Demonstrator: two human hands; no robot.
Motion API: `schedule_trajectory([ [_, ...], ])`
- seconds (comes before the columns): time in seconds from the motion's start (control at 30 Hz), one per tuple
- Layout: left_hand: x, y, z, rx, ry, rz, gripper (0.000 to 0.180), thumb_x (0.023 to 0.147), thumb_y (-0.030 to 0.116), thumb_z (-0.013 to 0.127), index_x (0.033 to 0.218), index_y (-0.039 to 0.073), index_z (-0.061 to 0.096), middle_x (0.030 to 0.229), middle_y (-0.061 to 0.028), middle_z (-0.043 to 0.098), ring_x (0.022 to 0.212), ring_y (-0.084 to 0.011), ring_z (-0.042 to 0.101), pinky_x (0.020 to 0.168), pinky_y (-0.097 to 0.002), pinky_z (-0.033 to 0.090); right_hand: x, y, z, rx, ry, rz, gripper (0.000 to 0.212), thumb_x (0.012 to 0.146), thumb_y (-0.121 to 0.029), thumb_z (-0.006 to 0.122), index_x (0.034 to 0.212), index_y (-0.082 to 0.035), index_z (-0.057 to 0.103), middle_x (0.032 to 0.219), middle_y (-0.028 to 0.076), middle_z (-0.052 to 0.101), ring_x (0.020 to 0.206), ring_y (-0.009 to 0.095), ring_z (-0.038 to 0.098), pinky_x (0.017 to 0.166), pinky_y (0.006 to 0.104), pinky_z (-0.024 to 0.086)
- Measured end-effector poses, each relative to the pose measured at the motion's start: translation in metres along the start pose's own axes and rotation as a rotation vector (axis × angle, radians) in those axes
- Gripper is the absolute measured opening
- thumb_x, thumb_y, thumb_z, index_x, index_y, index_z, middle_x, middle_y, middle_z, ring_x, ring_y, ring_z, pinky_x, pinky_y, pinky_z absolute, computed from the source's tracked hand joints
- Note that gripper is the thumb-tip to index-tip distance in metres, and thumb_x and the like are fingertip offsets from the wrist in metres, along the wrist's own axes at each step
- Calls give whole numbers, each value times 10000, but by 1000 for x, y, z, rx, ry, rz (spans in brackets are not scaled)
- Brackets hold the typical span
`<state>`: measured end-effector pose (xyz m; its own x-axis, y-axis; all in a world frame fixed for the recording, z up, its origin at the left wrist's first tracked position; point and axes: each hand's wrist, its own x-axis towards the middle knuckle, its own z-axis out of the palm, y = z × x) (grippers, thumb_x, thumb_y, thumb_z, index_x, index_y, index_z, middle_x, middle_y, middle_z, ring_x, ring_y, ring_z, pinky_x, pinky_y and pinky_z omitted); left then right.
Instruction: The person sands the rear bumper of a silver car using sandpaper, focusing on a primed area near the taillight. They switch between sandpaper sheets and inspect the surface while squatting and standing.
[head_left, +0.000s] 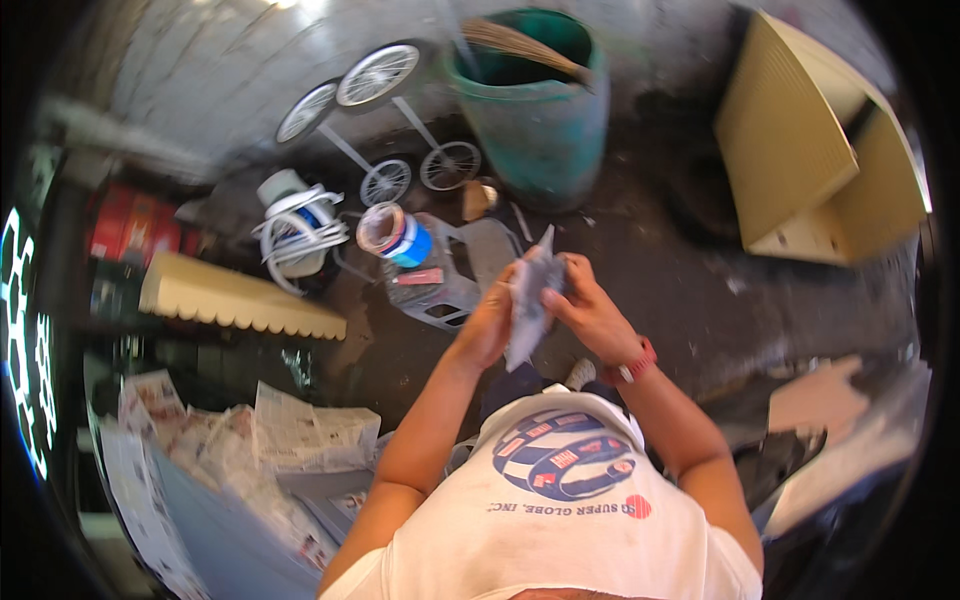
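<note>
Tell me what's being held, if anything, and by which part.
A thin grey piece, held in both hands: the left hand at its left side, the right hand at its right side. Its exact kind is unclear.

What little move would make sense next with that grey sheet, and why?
Perhaps slide the right hand toward the end of the grey sheet nearest the body, while the left hand steadies it: both hands hold it up, and that end juts out unsupported.
</note>
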<state>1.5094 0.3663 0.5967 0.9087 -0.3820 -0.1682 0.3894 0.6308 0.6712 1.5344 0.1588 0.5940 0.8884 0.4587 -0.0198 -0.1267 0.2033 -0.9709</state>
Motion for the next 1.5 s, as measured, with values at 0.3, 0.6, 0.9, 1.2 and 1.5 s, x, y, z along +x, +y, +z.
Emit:
schedule_trajectory([
  [0.3, -7, 9, 4, 657, 122, 324, 420, 1029, 114, 743, 1425, 26, 634, 1303, -58, 731, 1201, -148, 656, 1065, -343, 500, -20, 57, -38, 856, 229, 405, 350, 1122, -423, 578, 1095, -88, 678, 928, 67, 727, 852, 256, 725, 713, 402, 579],
  [0.6, -18, 9, 26, 897, 138, 322, 332, 1043, 239, 727, 1270, 1, 683, 1107, -205, 755, 999, -321, 727, 901, -398, 539, 21, -12, -20, -2, 415, -120, 225, 1117, -235, 637, 1237, -46, 612, 1096, 22, 692, 941, 95, 656, 838, 287, 561],
  [0.9, -40, 6, -22, 739, 371, 148, 313, 985, 228, 767, 1151, -32, 717, 1074, -120, 783, 995, -205, 737, 907, -359, 560, 51, -11, -55, -218, 299, -193, 129, 1045, -124, 737, 1133, -47, 683, 1004, -31, 706, 834, 40, 600, 747, 246, 504],
  [1.2, -32, 9, -51, 1338, 944, 374, 331, 958, 282, 785, 1017, -43, 760, 925, -272, 777, 852, -340, 790, 766, -437, 583, 5, -34, 13, -893, 45, -306, 480, 898, 113, 668, 1332, -79, 737, 1051, 179, 717, 914, 326, 731, 790, 393, 582],
  [1.5, -43, 0, -17, 1079, 499, 103, 441, 934, 74, 785, 1339, 1, 626, 1270, -129, 724, 1163, -223, 695, 1013, -394, 546, 42, 48, -37, -1281, -17, 183, 551, 948, -9, 564, 1490, -107, 558, 987, 236, 746, 895, 448, 723, 801, 573, 574],
])
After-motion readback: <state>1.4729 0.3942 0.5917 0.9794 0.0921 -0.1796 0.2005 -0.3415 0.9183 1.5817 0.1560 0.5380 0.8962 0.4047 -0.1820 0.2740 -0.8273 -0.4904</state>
